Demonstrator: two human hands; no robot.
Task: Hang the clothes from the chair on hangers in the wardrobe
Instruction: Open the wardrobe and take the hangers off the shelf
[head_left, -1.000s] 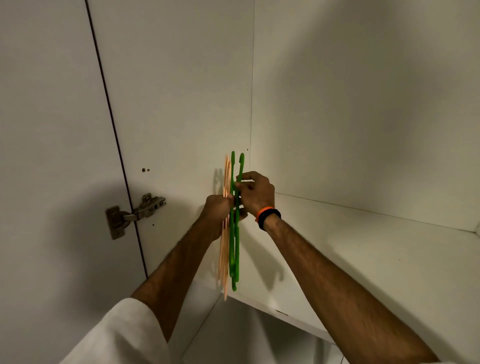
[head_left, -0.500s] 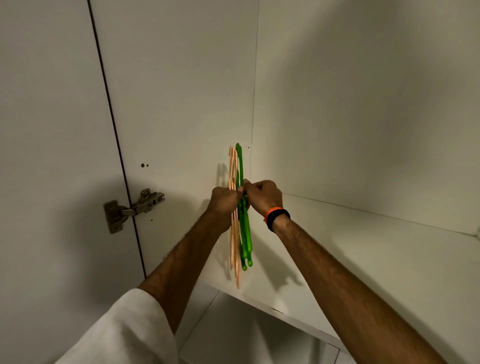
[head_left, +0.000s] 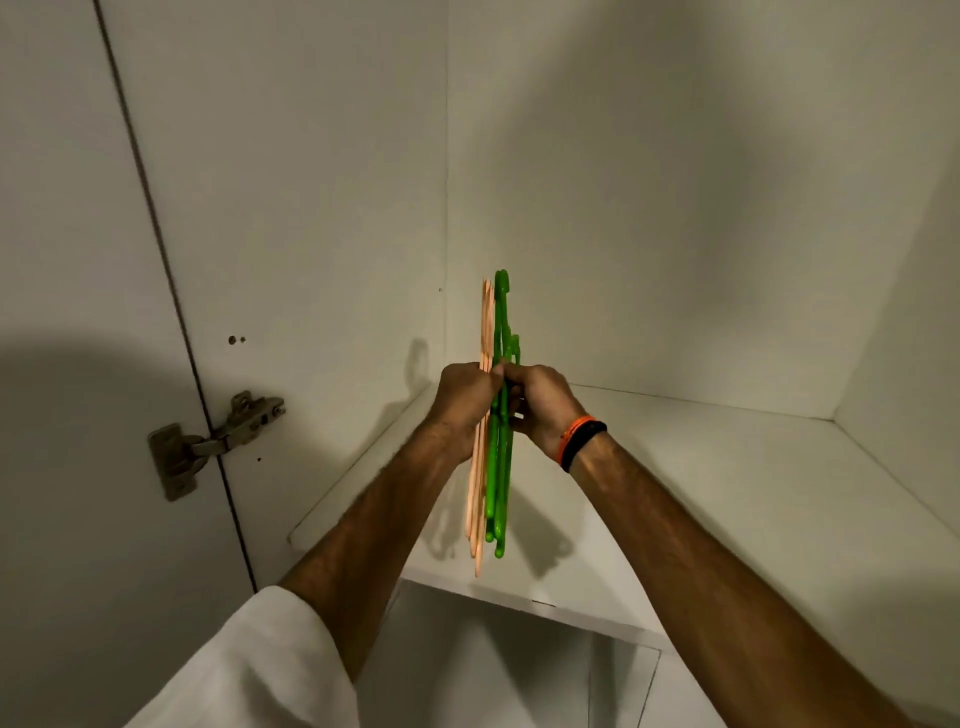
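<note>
A white wardrobe shelf (head_left: 727, 499) runs from the left side panel to the right wall and back to the rear panel, its front edge cut across the lower middle of the view. Only shadows fall on its visible surface. A lower compartment opens beneath its front edge.

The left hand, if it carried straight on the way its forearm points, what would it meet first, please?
Likely the wardrobe's side wall near the back corner. The left hand, gripping the peach hangers, points up and inward, with nothing visible between; depth is uncertain.
</note>
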